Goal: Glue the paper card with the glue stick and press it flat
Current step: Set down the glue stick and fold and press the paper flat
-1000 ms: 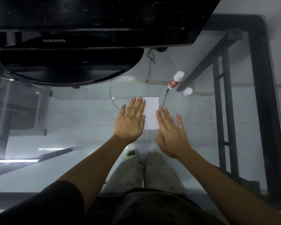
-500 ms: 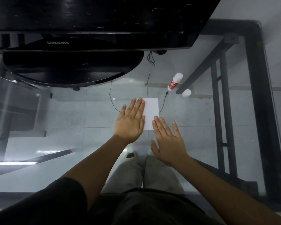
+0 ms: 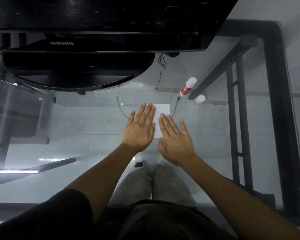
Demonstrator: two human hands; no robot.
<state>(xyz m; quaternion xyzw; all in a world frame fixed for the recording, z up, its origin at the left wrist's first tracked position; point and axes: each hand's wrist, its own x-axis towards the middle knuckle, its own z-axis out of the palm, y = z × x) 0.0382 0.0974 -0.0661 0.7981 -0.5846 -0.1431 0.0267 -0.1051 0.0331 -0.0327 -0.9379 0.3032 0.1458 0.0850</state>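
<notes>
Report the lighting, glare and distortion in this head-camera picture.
Head view: dim, cool light, with a bright glare strip on the glass tabletop at lower left. Head view: wide-angle distortion bows the black table frame; the paper card is sharp.

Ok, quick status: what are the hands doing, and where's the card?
Left hand and right hand flat, pressing the card. Glue stick lies beyond, cap beside it. Nothing blocking.
</notes>
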